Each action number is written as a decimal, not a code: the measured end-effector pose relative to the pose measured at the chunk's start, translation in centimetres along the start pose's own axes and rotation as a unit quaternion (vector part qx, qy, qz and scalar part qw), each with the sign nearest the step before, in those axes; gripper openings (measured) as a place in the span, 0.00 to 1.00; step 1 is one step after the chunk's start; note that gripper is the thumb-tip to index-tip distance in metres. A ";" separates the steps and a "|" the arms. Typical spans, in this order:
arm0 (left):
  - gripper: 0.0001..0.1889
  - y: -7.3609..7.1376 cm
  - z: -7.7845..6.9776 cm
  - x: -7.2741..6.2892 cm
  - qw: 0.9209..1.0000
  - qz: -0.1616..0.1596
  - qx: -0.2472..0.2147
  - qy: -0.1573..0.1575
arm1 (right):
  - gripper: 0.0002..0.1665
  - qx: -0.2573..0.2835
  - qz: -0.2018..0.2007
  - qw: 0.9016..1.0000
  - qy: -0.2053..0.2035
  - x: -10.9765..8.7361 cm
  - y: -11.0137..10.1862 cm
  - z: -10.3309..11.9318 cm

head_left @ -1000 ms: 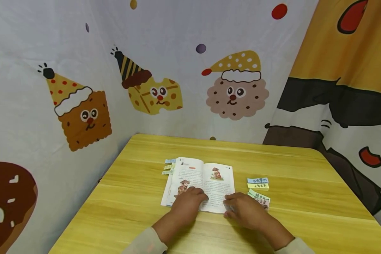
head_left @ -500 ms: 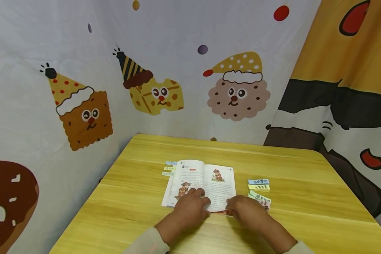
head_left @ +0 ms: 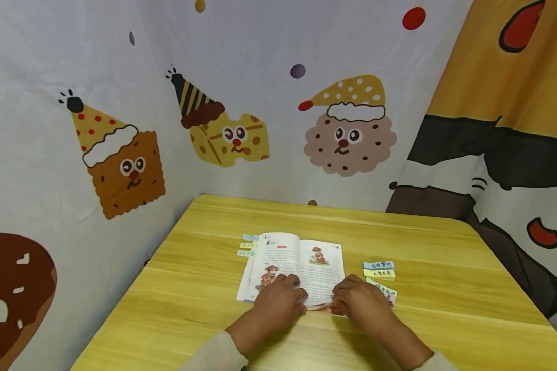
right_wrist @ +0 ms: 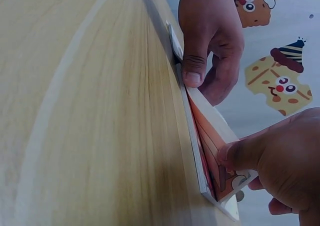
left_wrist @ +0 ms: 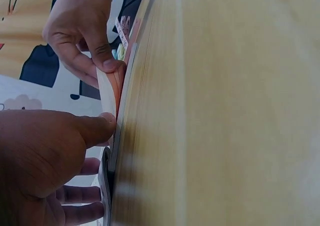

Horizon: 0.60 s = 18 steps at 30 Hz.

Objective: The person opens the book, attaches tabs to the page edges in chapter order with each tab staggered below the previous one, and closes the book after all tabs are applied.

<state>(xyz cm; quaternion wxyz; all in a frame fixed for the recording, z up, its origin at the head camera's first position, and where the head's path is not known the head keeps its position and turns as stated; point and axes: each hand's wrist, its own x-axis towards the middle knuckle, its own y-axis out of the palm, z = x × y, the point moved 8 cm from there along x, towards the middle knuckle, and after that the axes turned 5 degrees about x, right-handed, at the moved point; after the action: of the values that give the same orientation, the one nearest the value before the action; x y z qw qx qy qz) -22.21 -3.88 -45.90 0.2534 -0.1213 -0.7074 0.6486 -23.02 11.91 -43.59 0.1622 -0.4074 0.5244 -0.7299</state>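
Observation:
An open book (head_left: 322,273) with printed text and small coloured drawings lies on the wooden table. My left hand (head_left: 280,304) rests over its lower middle, fingers on the pages and thumb at the bottom edge. At the lower right corner, my right hand (head_left: 364,304) pinches raised pages (right_wrist: 215,151) between thumb and fingers. An orange illustrated page shows beneath them in the right wrist view. Three sticky tabs (head_left: 247,246), blue, yellow and green, stick out from the book's left side.
Right of the book lie blue and yellow handwritten sticky notes (head_left: 378,270). Green and pink notes (head_left: 382,287) sit nearer, partly behind my right hand. A curtain (head_left: 278,185) with cartoon prints hangs beyond the table (head_left: 445,288).
My right hand has lifted the lower right pages, baring an orange picture underneath. My left hand has shifted slightly right, its thumb now showing at the bottom edge.

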 end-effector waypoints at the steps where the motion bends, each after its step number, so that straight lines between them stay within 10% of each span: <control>1: 0.10 0.0 0.0 0.0 1.000 -0.003 -0.002 0.002 | 0.11 0.000 0.000 1.000 0.000 0.0 0.0 0.0; 18: 0.06 -0.3 0.0 0.1 1.000 -0.025 -0.001 -0.013 | 0.24 0.024 -0.066 0.998 0.010 -0.4 -1.7 0.2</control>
<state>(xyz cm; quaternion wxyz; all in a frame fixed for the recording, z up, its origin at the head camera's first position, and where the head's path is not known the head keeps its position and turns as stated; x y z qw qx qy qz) -22.27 -3.86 -45.55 0.2602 -0.0953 -0.7138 0.6431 -22.32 12.69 -42.19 0.1184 -0.4299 0.4804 -0.7552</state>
